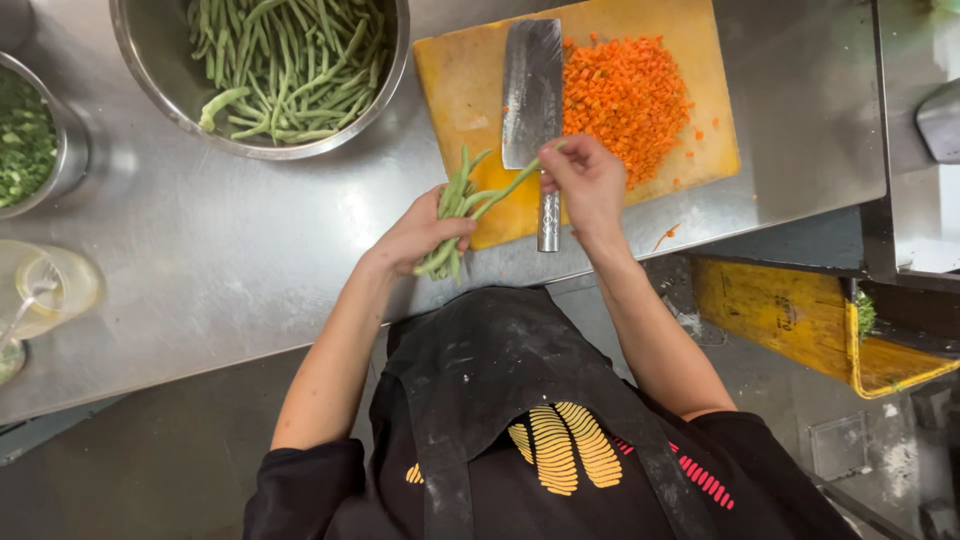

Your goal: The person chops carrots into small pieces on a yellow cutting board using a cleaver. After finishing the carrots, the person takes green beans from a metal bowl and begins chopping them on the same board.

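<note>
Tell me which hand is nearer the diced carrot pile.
Right. The right hand sits at the pile of diced carrot, by its lower edge, pinching a bean tip. The left hand is farther off, past the cleaver, holding the bunch of green beans.

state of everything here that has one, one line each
left hand: closed around a bunch of green beans
right hand: pinching one bean's tip
cleaver: lying flat on the cutting board, unheld
carrots: diced, piled on the board
steel bowl: holds whole green beans
</note>
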